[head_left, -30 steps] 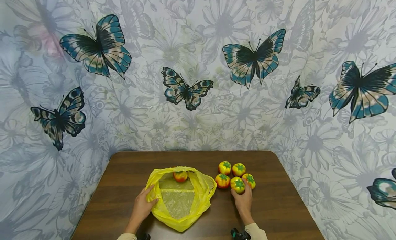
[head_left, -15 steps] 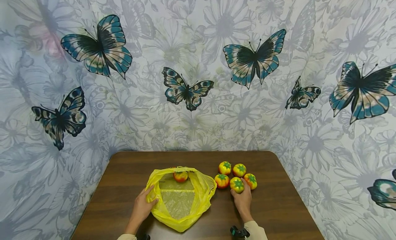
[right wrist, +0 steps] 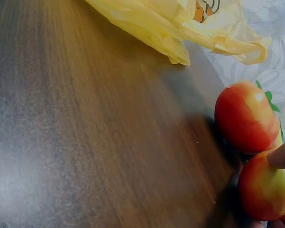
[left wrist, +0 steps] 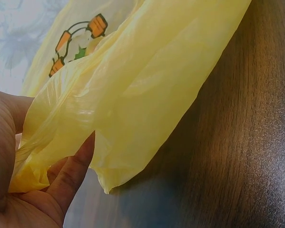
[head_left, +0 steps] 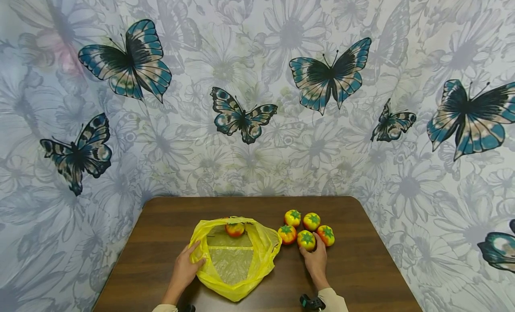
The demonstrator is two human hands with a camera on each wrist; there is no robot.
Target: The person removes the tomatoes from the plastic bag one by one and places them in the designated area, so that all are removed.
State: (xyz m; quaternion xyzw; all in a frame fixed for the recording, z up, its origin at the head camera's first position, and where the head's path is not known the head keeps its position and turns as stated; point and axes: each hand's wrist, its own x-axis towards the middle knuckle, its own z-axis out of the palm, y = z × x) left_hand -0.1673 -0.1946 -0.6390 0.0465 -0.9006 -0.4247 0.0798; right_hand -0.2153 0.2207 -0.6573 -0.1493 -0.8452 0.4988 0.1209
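My left hand (head_left: pixel 187 263) holds the left rim of a yellow plastic bag (head_left: pixel 263 247), the film between thumb and fingers. The bag lies with its mouth wide, and one red-yellow tomato (head_left: pixel 235 230) shows at its far inner side. To the right, my right hand (head_left: pixel 316 260) grips the nearest tomato (head_left: pixel 306 241) of a small group, thumb on its left, fingers on its right. In the right wrist view this held tomato (right wrist: pixel 261 194) appears to touch a redder tomato (right wrist: pixel 242 116). All have green star-shaped tops.
Several tomatoes sit close around the held one, among them a back-left tomato (head_left: pixel 292 218), a back-right tomato (head_left: pixel 311 221) and a right-hand tomato (head_left: pixel 326 235). The brown wooden table (head_left: pixel 362 276) ends at a butterfly-patterned wall (head_left: pixel 257 169).
My right hand has drawn the near tomato slightly left, and the tomato beside it has shifted left towards the bag. The left hand and the bag have stayed put.
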